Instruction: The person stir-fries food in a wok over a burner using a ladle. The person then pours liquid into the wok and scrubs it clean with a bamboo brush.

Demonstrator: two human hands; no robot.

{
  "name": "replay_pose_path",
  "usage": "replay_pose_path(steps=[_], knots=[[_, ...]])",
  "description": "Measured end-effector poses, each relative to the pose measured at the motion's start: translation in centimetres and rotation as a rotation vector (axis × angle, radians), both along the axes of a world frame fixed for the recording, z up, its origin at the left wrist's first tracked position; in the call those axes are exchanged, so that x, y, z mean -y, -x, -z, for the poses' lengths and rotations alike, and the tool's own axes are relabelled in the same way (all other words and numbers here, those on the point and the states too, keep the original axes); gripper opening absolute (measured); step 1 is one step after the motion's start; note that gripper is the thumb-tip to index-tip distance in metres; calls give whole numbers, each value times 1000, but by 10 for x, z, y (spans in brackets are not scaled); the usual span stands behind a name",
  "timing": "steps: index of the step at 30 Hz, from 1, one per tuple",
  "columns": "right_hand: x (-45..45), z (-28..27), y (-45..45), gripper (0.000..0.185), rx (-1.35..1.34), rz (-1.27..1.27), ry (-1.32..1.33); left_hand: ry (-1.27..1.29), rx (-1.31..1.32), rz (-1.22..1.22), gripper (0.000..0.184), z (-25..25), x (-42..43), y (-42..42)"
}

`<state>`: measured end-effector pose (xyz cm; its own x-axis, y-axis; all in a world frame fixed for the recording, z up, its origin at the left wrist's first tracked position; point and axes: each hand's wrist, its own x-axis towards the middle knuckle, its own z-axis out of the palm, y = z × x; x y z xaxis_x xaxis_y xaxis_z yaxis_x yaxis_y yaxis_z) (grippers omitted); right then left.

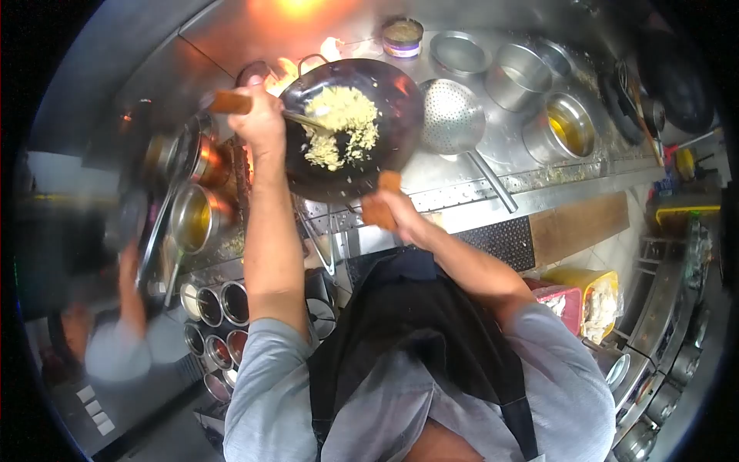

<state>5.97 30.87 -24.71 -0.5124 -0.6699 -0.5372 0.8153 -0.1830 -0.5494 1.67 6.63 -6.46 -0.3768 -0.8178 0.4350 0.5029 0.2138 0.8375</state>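
Observation:
My left hand (262,123) is closed around the wooden handle of a metal-shafted wok utensil (304,118); its head is hidden in the food. A dark wok (400,115) is tilted over the burner. Yellow, grainy food that looks like egg fried rice (342,115) lies in it, with some grains in the air. At the wok's near edge, my right hand (402,215) is closed on an orange-brown grip (379,212). Whether this is wood or folded cloth around the wok handle, I cannot tell. Flames (331,48) rise behind the wok.
A perforated strainer (454,115) lies right of the wok, near metal pots (519,77) and a pot of yellow liquid (570,127). At left stand another pot of yellow liquid (192,219) and several seasoning containers (219,350). Tongs (322,246) lie near the front edge.

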Motion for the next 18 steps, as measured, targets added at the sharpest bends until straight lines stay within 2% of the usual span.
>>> replay_pose_path(steps=[1, 3, 5, 7, 8, 9, 10, 11, 13, 14, 15, 17, 18], knots=[[-21, 13, -13, 34, 10, -16, 56, 141, -44, -22, 34, -18, 7, -11], [-57, 29, -28, 34, 20, 13, 46, 54, -127, 129, 38, -70, 1, -43], [-60, 30, -29, 35, 40, 61, 30, 99, -110, 251, 41, -97, -15, -70], [-28, 0, -7, 33, 36, 10, 54, 129, -48, 135, 40, -84, -41, -69], [-6, -43, 2, 30, 57, 45, -18, 28, 75, 88, 38, -66, -46, -56], [21, -28, 17, 24, 145, 51, -66, -18, 40, 98, 36, -33, -41, -33], [24, -27, 16, 25, 94, 6, -90, 46, 60, 72, 36, -7, -30, -17], [26, -28, 16, 28, 39, -35, -111, 113, 77, 51, 36, 5, -17, -6], [-5, -24, -12, 29, 13, -17, -58, 98, -18, 42, 35, -5, 6, -1], [-24, 32, -17, 32, -162, -65, -12, 74, -84, 75, 34, -27, 14, -7], [-39, 32, -22, 32, -165, -77, -15, 69, -133, 171, 36, -57, 13, -20], [-59, 28, -30, 34, 117, -29, 148, 52, -126, 167, 42, -100, 3, -38], [-53, 19, -23, 35, 118, -15, 126, 70, -128, 195, 42, -110, 0, -43]])
